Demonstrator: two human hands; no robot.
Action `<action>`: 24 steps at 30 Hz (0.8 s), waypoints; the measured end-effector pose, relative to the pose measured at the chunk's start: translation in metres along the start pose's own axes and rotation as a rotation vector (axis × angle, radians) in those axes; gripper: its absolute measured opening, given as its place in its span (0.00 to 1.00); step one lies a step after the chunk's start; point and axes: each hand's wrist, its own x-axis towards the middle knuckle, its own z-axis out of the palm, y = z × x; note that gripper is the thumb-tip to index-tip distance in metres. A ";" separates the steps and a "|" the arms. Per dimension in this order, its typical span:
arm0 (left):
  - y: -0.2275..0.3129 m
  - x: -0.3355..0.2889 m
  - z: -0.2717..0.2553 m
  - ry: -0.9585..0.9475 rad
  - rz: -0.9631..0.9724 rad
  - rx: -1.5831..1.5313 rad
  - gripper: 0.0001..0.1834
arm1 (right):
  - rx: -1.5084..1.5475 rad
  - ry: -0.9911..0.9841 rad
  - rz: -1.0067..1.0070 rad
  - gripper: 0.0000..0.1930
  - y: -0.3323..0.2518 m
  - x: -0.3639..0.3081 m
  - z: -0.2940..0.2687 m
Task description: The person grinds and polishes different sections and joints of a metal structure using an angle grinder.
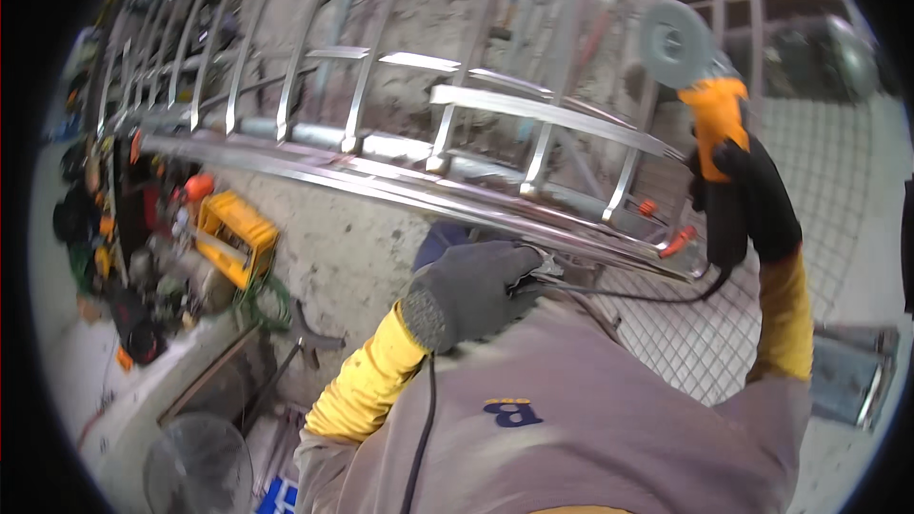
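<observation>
My right hand (762,195), in a black glove, is closed round the dark rear body of an angle grinder (720,119) with an orange front housing. The grinder is raised at the right, its grey disc (675,42) at the upper end. From its lower end a black power cord (657,299) runs left to my left hand (471,292). That hand wears a grey knitted glove and is closed at my waist, with the cord passing into it; its fingertips are partly hidden. Beyond my hands lies a shiny metal railing (400,186) of long tubes and upright bars.
At the left are a yellow crate (236,238), an orange round object (199,187) and jumbled tools. A clear round container (198,464) stands at lower left. Wire mesh (685,338) covers the floor at right. A loose flat metal bar (533,108) lies across the railing.
</observation>
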 end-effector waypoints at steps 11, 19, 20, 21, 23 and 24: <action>-0.027 -0.035 0.004 0.391 -0.269 0.079 0.14 | 0.545 0.037 -0.246 0.31 0.072 -0.006 0.036; -0.013 -0.043 -0.012 0.324 -0.590 -0.032 0.19 | 0.654 0.051 -0.307 0.32 0.079 -0.015 0.057; -0.012 -0.048 -0.015 0.335 -0.581 -0.031 0.19 | 0.680 0.047 -0.319 0.33 0.079 -0.015 0.062; -0.010 -0.055 -0.019 0.353 -0.625 -0.042 0.19 | 0.693 0.048 -0.328 0.33 0.078 -0.014 0.067; -0.008 -0.072 -0.025 0.388 -0.680 -0.105 0.20 | 0.693 0.037 -0.365 0.33 0.073 -0.014 0.078; -0.004 -0.081 -0.030 0.401 -0.675 -0.105 0.20 | 0.697 0.029 -0.391 0.33 0.070 -0.014 0.084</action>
